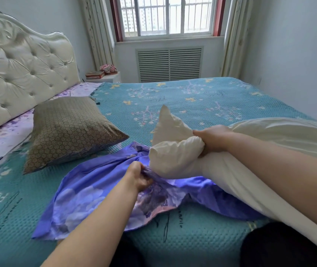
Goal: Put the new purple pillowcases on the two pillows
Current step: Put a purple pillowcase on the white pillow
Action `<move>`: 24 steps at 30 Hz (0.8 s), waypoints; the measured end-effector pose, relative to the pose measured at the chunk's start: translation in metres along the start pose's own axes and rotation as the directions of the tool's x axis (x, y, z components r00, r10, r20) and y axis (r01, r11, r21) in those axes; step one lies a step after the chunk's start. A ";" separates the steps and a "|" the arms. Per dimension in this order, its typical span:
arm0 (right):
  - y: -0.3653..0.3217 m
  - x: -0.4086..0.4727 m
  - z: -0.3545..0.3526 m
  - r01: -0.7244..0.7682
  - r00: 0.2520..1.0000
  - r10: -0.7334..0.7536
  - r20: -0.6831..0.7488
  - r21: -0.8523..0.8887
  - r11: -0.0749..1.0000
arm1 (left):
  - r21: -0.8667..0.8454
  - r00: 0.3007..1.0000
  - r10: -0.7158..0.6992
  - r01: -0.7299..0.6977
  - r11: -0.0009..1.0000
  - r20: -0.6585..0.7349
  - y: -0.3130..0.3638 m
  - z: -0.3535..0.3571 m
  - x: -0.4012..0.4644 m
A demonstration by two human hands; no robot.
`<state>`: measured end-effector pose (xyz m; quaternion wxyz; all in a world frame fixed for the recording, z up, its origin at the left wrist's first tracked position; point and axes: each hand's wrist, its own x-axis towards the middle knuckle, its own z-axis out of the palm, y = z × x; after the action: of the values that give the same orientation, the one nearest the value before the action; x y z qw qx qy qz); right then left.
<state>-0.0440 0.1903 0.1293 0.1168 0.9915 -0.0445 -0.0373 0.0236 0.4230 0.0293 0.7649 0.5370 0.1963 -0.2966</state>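
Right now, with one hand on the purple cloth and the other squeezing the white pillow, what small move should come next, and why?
Probably push the bunched end of the white pillow into the purple pillowcase. The right hand squeezes that end narrow right beside the edge the left hand pinches, and none of the pillow looks inside yet.

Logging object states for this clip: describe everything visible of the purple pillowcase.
The purple floral pillowcase, thin printed cloth with pale blossoms, lies crumpled and mostly flat on the teal bedspread. The left hand pinches a bunched edge; the bare white pillow, squeezed by the right hand, rests against it, not visibly inside.
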 end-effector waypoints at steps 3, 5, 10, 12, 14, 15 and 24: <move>-0.002 0.003 -0.009 -0.022 0.999 0.024 -0.033 0.053 0.998 | -0.067 0.994 0.060 -0.054 0.996 0.093 0.011 0.002 -0.023; -0.008 0.004 -0.015 -0.025 0.997 0.030 -0.066 0.074 0.997 | -0.075 0.987 0.090 -0.080 0.994 0.132 0.016 0.007 -0.033; -0.033 0.002 -0.002 0.005 0.998 -0.001 -0.070 0.060 0.998 | -0.061 0.983 0.109 -0.100 0.993 0.150 0.050 -0.014 -0.004; -0.048 0.001 0.013 -0.005 1.000 0.005 -0.005 0.048 0.999 | -0.035 0.974 0.118 -0.113 0.993 0.194 0.059 -0.011 -0.027; -0.056 0.001 0.020 -0.040 0.998 0.036 0.052 0.068 0.997 | 0.029 0.963 0.100 -0.111 0.993 0.248 0.054 -0.002 -0.052; -0.056 0.004 0.020 -0.080 0.995 0.073 0.067 0.101 0.992 | 0.052 0.963 0.096 -0.112 0.992 0.252 0.048 0.003 -0.062; -0.075 0.002 0.024 -0.246 0.969 0.243 0.041 0.066 0.967 | -0.021 0.968 0.101 -0.099 0.995 0.229 0.020 0.032 -0.084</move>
<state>-0.0384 0.2578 0.0885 0.0848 0.9812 -0.1695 -0.0371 -0.0261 0.4179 0.1065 0.7990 0.5047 0.0803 -0.3170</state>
